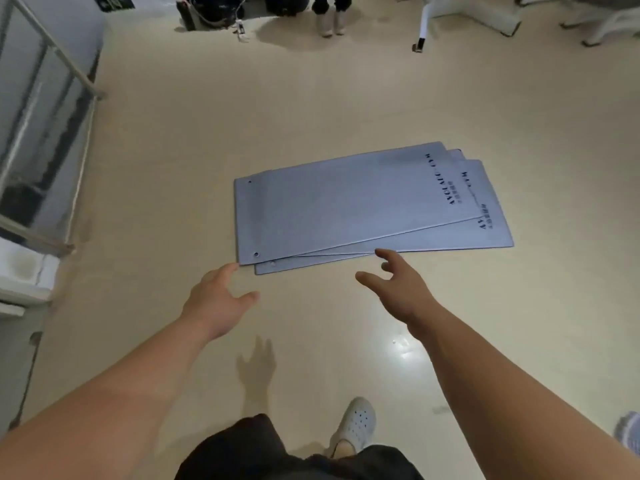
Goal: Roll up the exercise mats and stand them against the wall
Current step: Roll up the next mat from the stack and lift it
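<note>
- Mats: 3 grey sheets fanned flat on floor, 12 o'clock of both hands.
- Left hand: spread, empty, fingertip by stack's 7 o'clock corner.
- Right hand: spread, empty, near its 6 o'clock edge.

- You see the top mat covering most of the lower mats; their lettering shows only in part.
- The top edge cuts off a bystander above the shins.
- The railing on your left is blurred.
</note>
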`<state>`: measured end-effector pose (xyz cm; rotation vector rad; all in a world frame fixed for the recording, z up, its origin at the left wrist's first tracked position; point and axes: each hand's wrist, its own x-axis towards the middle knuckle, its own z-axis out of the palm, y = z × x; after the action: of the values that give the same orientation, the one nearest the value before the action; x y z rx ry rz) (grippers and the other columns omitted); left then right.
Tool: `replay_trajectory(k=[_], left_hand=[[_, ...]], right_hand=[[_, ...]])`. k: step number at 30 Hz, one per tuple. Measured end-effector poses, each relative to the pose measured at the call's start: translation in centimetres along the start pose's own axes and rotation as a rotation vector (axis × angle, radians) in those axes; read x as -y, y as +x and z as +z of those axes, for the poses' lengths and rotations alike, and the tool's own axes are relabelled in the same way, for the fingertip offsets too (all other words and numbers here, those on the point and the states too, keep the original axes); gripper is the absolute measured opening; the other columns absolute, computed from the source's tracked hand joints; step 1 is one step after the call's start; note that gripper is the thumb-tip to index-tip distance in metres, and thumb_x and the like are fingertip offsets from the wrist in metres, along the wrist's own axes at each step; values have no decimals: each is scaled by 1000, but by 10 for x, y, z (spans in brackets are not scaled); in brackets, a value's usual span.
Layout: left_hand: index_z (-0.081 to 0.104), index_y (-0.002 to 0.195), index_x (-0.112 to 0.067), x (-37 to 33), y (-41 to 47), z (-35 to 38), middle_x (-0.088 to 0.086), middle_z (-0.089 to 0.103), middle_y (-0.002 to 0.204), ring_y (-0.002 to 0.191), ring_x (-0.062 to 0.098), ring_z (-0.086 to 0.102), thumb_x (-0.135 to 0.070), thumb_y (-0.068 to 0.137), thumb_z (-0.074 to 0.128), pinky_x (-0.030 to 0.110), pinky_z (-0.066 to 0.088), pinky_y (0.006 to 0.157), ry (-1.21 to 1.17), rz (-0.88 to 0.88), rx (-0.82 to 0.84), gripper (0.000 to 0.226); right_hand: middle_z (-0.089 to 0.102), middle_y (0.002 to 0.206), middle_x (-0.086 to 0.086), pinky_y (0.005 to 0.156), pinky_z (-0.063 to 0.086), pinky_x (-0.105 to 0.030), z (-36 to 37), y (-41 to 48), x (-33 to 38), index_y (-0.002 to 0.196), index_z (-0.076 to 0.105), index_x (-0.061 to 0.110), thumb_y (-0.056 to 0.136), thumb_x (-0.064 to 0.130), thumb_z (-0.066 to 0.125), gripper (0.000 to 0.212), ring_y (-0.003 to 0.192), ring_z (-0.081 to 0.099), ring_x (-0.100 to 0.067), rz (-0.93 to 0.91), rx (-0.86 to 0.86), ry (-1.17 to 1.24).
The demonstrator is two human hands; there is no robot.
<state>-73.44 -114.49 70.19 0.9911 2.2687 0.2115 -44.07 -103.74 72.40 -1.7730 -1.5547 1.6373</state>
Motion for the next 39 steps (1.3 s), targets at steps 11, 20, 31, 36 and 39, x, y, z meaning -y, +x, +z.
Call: replay_trajectory(k=[11, 20, 31, 36, 39], left_hand=[[33, 154, -34, -337, 158, 116, 1, 37, 158, 137, 29, 44, -57, 88, 68, 41, 42, 108, -2, 226, 248, 78], [32, 155, -31, -587, 294, 154, 9, 40, 155, 135, 34, 46, -59, 86, 68, 47, 44, 108, 224, 299, 406, 83], [36, 153, -32, -818, 391, 272, 9, 44, 151, 126, 32, 53, -62, 83, 69, 45, 46, 107, 56, 158, 326, 83], [37, 155, -22, -863, 382, 302, 11, 42, 155, 137, 32, 47, -49, 91, 70, 38, 40, 107, -134, -134, 210, 77], [38, 154, -25, -880, 371, 305, 9, 47, 150, 131, 31, 52, -52, 86, 71, 39, 44, 105, -281, -255, 162, 80]], right_hand=[[42, 160, -7, 90, 42, -33, -249, 160, -29, 157, 39, 34, 95, 40, 73, 71, 135, 51, -25, 183, -257, 120], [43, 159, -3, 99, 47, -37, -432, 283, 7, 156, 40, 33, 94, 43, 73, 72, 132, 53, -24, 285, -382, 88], [50, 153, -10, 102, 48, -39, -712, 524, -28, 154, 44, 27, 91, 42, 75, 72, 131, 56, -27, 189, -193, -215], [51, 152, -11, 99, 45, -34, -783, 622, -4, 155, 45, 24, 94, 37, 73, 68, 131, 56, -28, 156, 57, -341], [47, 157, -10, 104, 43, -35, -796, 663, 29, 155, 43, 25, 95, 39, 72, 68, 136, 53, -29, 118, 210, -454]])
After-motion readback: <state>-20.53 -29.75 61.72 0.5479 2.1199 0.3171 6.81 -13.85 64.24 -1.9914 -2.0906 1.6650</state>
